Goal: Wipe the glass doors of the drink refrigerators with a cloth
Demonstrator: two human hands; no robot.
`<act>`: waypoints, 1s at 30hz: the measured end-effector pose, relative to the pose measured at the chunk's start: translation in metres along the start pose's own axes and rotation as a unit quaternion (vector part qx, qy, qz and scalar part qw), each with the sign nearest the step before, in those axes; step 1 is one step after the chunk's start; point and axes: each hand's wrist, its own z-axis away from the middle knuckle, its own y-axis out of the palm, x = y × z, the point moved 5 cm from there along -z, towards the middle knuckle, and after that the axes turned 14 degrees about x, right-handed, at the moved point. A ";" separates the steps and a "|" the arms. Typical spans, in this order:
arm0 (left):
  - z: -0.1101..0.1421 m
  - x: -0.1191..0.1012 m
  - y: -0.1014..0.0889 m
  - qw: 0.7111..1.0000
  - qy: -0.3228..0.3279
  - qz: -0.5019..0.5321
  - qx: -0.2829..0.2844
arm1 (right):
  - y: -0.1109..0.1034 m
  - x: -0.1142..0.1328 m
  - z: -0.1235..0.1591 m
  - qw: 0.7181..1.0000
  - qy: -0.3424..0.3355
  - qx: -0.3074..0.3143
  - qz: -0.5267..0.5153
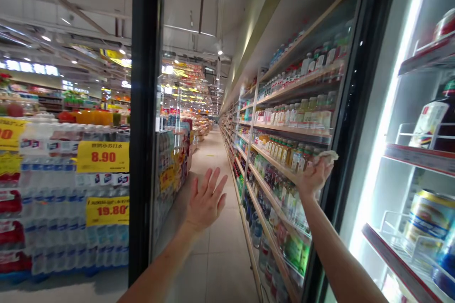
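A glass cooler door with a black frame (145, 118) stands open in front of me, and shelves of bottles show through or in its pane. My left hand (206, 203) is raised at the lower middle of the pane, fingers spread and holding nothing. Whether its palm touches the glass I cannot tell. Farther right, my right hand (313, 179) grips a pale crumpled cloth (327, 155) close to the door's right edge. The cloth appears to be against the glass, and part of it is hidden by the fingers.
On the right, a lit cooler has wire-fronted shelves (419, 152) with bottles and a large yellow-and-blue can (428, 215). Stacked packs of bottled water (59, 208) with yellow price signs (103, 156) stand to the left. A tiled aisle floor (209, 241) appears beyond the pane.
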 end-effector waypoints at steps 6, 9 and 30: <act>-0.001 0.000 0.000 1.000 0.002 -0.013 -0.007 | 0.028 0.076 0.006 0.968 -0.215 0.128 -0.020; -0.001 0.002 0.001 1.000 -0.003 -0.006 -0.001 | 0.031 0.088 0.004 0.947 -0.277 0.162 -0.014; -0.100 -0.022 -0.023 0.998 0.009 0.028 -0.055 | 0.031 0.154 0.013 0.925 -0.232 0.204 -0.222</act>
